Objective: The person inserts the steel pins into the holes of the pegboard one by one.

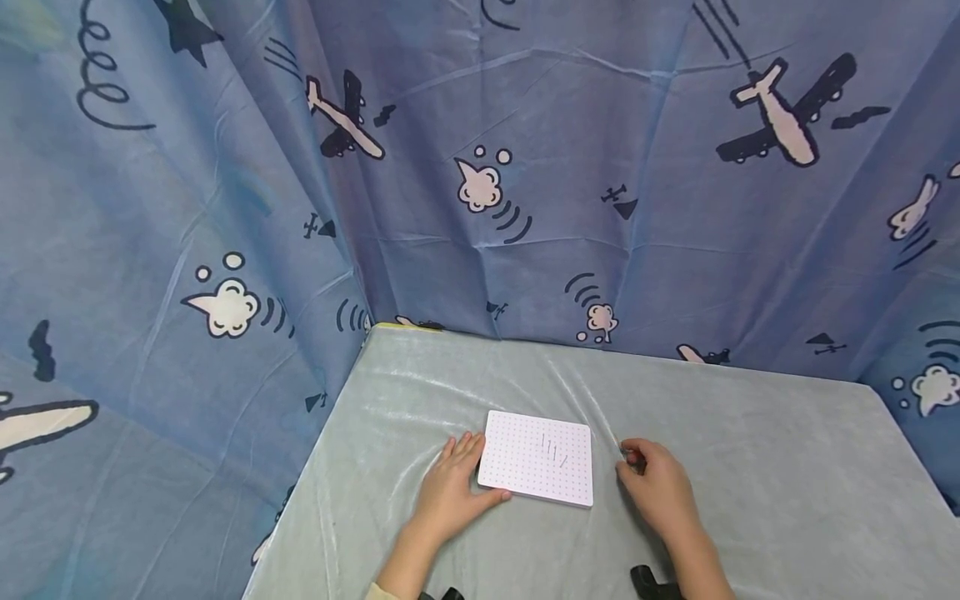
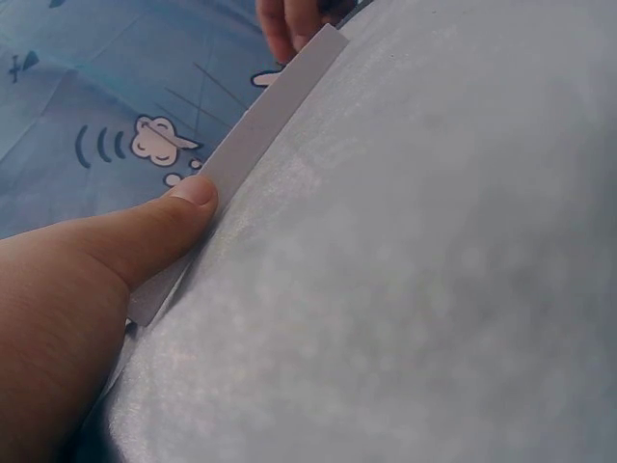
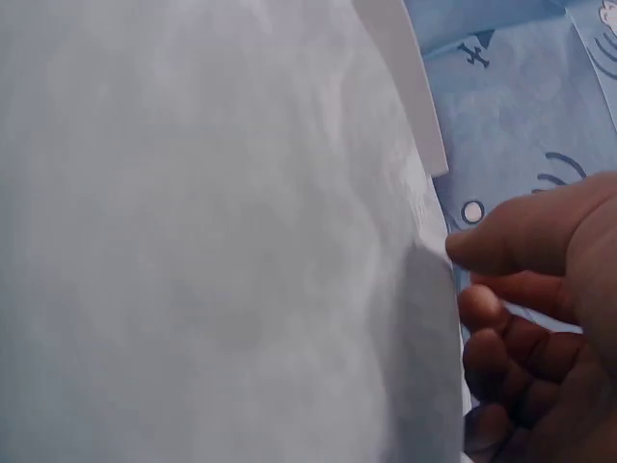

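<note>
A white pegboard point(image 1: 517, 454) with a grid of small dots or holes lies on the cloth-covered table. Several thin dark pins point(image 1: 555, 450) stand up from its right half; their thin shafts also show above the board's edge in the left wrist view. My left hand point(image 1: 450, 492) holds the board at its near left corner, thumb point(image 2: 198, 193) along the front edge and fingers by the left side. To the right of the board, apart from it, my right hand point(image 1: 660, 487) is low over the cloth with curled fingers. Whether something thin is between its fingertips cannot be made out.
Pale grey-green cloth point(image 1: 787, 467) covers the table, slightly creased. Behind and to the left hangs a blue curtain point(image 1: 555, 275) printed with airplanes and clouds. A black wrist device point(image 1: 654, 583) sits below my right hand.
</note>
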Demonstrator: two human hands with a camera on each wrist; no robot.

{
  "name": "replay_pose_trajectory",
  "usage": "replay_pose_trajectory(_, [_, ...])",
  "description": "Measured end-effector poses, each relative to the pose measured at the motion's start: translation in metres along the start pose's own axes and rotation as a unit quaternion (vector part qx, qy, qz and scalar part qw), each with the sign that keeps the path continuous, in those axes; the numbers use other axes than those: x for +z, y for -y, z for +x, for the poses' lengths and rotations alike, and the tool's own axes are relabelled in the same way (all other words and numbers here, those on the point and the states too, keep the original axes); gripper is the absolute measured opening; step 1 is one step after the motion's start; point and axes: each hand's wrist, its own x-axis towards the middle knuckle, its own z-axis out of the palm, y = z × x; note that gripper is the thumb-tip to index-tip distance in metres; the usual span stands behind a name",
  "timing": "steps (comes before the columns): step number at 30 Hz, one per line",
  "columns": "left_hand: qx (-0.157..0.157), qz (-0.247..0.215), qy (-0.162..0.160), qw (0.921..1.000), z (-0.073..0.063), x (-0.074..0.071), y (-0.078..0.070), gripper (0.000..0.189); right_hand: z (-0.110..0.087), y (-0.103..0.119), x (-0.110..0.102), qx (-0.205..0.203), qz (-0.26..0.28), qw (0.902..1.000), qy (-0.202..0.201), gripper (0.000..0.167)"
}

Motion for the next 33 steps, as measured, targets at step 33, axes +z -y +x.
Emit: replay_pose_trajectory(33, [-0.007,-0.008,0.006,0.9999,0.0,0.0,-0.002,0.102,-0.003,-0.008,-0.021,0.076,-0.063,0.993,0.064,0.015])
